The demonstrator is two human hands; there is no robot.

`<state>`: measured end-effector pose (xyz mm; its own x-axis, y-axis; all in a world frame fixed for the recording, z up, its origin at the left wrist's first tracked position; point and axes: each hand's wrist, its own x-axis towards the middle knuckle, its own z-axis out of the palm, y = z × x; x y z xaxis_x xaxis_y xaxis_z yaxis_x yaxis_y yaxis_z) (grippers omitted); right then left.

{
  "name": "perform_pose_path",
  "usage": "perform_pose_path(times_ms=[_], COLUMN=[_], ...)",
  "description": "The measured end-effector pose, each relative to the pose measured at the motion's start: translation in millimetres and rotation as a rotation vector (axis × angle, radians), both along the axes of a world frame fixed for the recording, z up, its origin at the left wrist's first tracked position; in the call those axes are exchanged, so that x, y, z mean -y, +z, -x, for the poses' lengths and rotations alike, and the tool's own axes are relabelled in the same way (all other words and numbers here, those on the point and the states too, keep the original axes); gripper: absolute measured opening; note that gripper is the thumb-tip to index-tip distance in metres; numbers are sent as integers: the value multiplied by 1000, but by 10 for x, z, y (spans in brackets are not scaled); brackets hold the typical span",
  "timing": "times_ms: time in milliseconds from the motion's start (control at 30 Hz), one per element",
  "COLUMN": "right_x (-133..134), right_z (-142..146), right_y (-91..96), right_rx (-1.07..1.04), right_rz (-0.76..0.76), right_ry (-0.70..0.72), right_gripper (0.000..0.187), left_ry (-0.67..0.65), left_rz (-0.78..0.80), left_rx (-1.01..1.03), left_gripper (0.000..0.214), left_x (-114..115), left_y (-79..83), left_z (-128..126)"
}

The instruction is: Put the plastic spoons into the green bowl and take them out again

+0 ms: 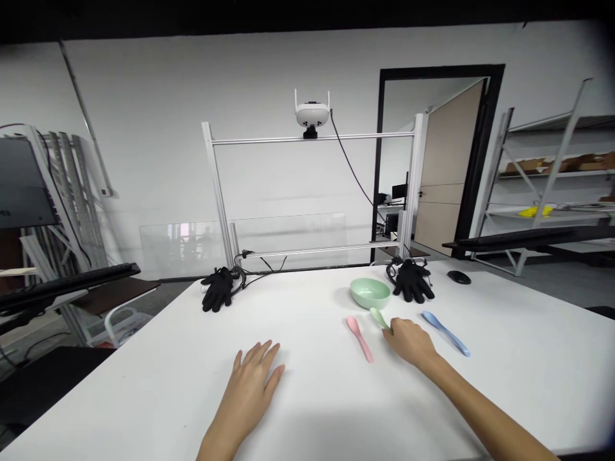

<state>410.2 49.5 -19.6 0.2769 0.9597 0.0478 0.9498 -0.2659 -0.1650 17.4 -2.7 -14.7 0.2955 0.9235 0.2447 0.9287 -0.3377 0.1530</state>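
My right hand rests on the white table with its fingers closed round the handle of a green spoon, whose bowl points toward a pale green bowl. A pink spoon lies just left of that hand and a blue spoon just right of it. My left hand lies flat on the table, fingers stretched out, holding nothing.
Two black gloves with cables lie at the table's far side, one on the left and one on the right. A black mouse sits far right. An aluminium frame carries a white camera. Shelving stands right, a desk left.
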Motion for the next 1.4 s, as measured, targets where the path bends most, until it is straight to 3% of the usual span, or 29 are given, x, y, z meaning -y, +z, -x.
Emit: perform_pose_path(times_ms=[200, 567, 1100, 1400], right_x=[-26, -39, 8, 246], right_z=[-221, -269, -239, -162], right_y=[-175, -264, -199, -4], right_rx=[-4, -13, -4, 22], right_rz=[38, 35, 43, -39], right_ry=[-40, -36, -56, -25], right_gripper=[35, 36, 40, 43], left_ry=[-5, -5, -8, -4], left_rz=[-11, -6, 17, 6], left_rx=[12, 9, -3, -21], left_gripper=[52, 52, 54, 53], left_x=[6, 1, -4, -10], left_y=[7, -11, 3, 16], left_z=[0, 7, -4, -8])
